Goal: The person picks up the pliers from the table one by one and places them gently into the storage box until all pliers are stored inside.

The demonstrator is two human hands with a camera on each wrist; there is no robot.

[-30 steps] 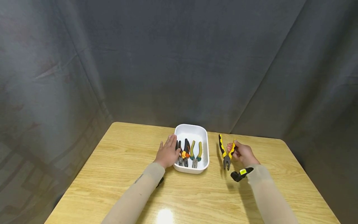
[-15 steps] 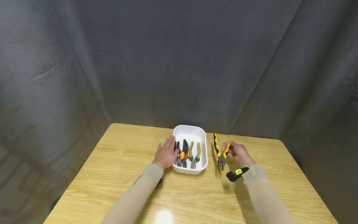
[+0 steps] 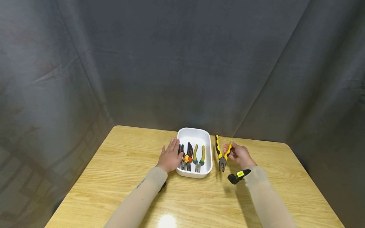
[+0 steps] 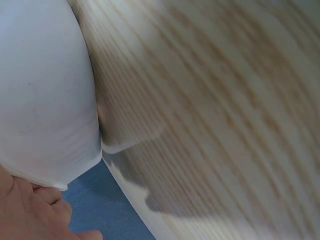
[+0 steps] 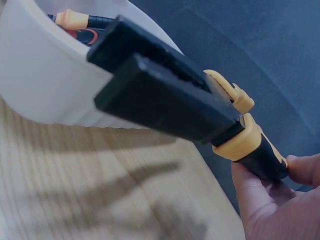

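My right hand (image 3: 240, 155) pinches one handle of yellow-and-black combination pliers (image 3: 222, 161), which hang with their spread handles up and jaws down, just right of a white tray (image 3: 211, 158). The right wrist view shows the dark jaws of the pliers (image 5: 170, 102) close up, above the table beside the tray wall. My left hand (image 3: 169, 157) rests with fairly straight fingers on the tray's left rim. Inside the tray lie green-handled pliers (image 3: 203, 154), pliers with black and orange grips (image 3: 189, 153), and dark-handled pliers (image 3: 183, 164) partly covered by my left hand.
The tray stands near the far edge of a wooden table (image 3: 137, 152). A grey curtain (image 3: 182, 69) hangs behind the table and along its sides. Bare wood shows left of the tray and in front of it.
My right hand has moved left with the yellow-and-black pliers, bringing them closer to the tray. The left hand stays on the tray rim.
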